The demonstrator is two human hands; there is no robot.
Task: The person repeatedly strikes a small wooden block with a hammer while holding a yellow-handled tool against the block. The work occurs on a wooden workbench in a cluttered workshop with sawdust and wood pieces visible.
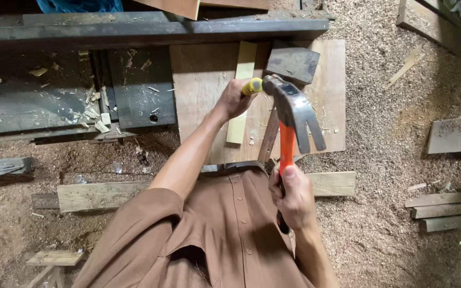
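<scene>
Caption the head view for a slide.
Right hand swings a claw hammer at a yellow-handled chisel gripped by the left hand over a board.

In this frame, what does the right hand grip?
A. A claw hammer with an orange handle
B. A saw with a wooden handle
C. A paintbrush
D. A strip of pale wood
A: the right hand wraps the orange handle of a claw hammer, its metal head raised beside the yellow-handled tool that the left hand holds.
</scene>
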